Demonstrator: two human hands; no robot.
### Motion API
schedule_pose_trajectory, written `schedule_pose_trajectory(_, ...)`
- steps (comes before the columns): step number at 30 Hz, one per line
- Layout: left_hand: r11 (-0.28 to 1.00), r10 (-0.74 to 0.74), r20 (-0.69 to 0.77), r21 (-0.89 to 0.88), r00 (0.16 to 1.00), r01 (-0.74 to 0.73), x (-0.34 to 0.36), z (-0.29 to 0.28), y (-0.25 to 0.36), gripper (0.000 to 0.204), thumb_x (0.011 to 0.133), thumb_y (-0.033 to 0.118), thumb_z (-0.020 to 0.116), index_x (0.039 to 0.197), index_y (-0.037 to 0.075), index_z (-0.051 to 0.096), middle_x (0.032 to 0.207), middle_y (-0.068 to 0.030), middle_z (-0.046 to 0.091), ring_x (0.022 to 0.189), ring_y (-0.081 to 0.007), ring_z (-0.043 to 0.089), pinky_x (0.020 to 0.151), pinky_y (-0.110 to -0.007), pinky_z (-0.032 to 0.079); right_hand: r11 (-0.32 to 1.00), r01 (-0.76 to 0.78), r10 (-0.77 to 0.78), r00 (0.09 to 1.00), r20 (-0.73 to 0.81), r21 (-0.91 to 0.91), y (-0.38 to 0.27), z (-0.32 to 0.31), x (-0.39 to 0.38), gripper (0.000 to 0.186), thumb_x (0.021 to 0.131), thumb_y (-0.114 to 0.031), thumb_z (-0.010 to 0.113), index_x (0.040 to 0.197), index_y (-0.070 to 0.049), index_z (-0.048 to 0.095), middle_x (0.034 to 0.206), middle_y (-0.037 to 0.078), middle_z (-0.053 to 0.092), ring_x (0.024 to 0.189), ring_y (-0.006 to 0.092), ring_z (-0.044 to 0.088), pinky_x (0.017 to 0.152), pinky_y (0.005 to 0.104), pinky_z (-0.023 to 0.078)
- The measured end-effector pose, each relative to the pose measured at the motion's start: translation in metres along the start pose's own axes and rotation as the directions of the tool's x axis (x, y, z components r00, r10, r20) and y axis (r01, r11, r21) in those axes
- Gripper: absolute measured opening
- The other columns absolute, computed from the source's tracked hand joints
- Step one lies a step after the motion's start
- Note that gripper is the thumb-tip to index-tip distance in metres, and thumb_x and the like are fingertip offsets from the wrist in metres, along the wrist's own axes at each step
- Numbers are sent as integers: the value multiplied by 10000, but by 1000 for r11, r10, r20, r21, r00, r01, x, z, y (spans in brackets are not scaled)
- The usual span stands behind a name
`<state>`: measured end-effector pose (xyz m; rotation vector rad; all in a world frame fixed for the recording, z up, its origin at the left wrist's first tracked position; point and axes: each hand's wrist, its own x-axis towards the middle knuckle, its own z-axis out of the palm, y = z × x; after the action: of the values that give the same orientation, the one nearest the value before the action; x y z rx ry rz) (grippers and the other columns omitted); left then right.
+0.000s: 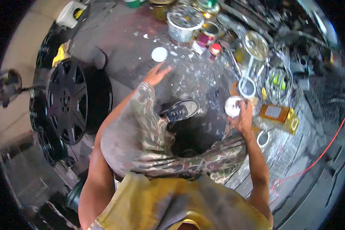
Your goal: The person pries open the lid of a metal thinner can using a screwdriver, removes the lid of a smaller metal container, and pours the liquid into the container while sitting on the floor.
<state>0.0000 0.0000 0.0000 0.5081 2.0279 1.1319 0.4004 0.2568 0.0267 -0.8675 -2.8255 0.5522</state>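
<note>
My right hand [243, 117] is closed round a small round container with a white lid [232, 106], which bears dark handwriting. Its lower part is hidden from above. Beyond my left knee my left hand [157, 74] is empty, its fingers stretched apart. Just past those fingertips a flat white round disc [159, 54], like a lid, lies on the floor. Close to my right hand stands an open cup [247, 87] with a pale stick-like tool [249, 69] leaning in it. To the right of that hand lies a rectangular amber-and-yellow can [279, 117] with a pale label.
Black wheel rims [67, 101] stand at the left. A large paint-spattered bucket [184, 27], a red-capped bottle [215, 50] and several tins crowd the far side. A wire-like basket [278, 82] with green things sits at right, and a red cord [318, 157] runs nearby.
</note>
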Motion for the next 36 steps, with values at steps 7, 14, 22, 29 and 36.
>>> schedule_pose_trajectory(7,699,-82,-451,609,889,374,-12,-100,-130,1127,788,540,797,1624,107,178,1252,-285,630,1149,-448,630,954,-506,519,975,180,-178,984,-25,128,-102,-44,65,717,515,-257,941,1078,-108,523,1129,176,485,1092,397,532,894,501,473)
schedule_pose_trajectory(14,560,-261,-314,721,913,408,5,-111,-188,963,900,292,678,1615,-2,104,1226,-263,632,961,-399,707,817,-464,580,830,519,-496,854,-157,205,-261,-111,244,666,536,-305,923,1007,-63,520,1064,171,506,1024,385,554,856,485,484)
schedule_pose_trajectory(22,484,-235,-427,727,873,486,1,-102,-210,1092,796,376,774,1596,-31,152,1224,-159,596,1025,-293,671,805,-405,583,766,642,-612,745,-265,37,-423,-52,556,772,562,-492,933,1072,-88,517,1097,173,551,1056,375,584,889,477,507)
schedule_pose_trajectory(29,576,-406,-285,657,868,486,-11,-122,-134,1462,617,479,926,1603,-35,-25,1326,-133,496,1196,-304,583,929,-423,533,875,443,-462,884,-69,-194,-435,53,725,913,570,-651,879,1197,-70,556,1214,227,562,1185,381,564,973,467,520)
schedule_pose_trajectory(36,603,-408,-271,637,872,480,-24,-129,-142,1538,571,549,937,1609,-7,-51,1353,-114,486,1211,-314,574,1025,-482,450,880,347,-307,937,170,-325,-395,132,790,1055,571,-754,833,1306,-37,589,1303,243,621,1305,410,523,1056,476,488)
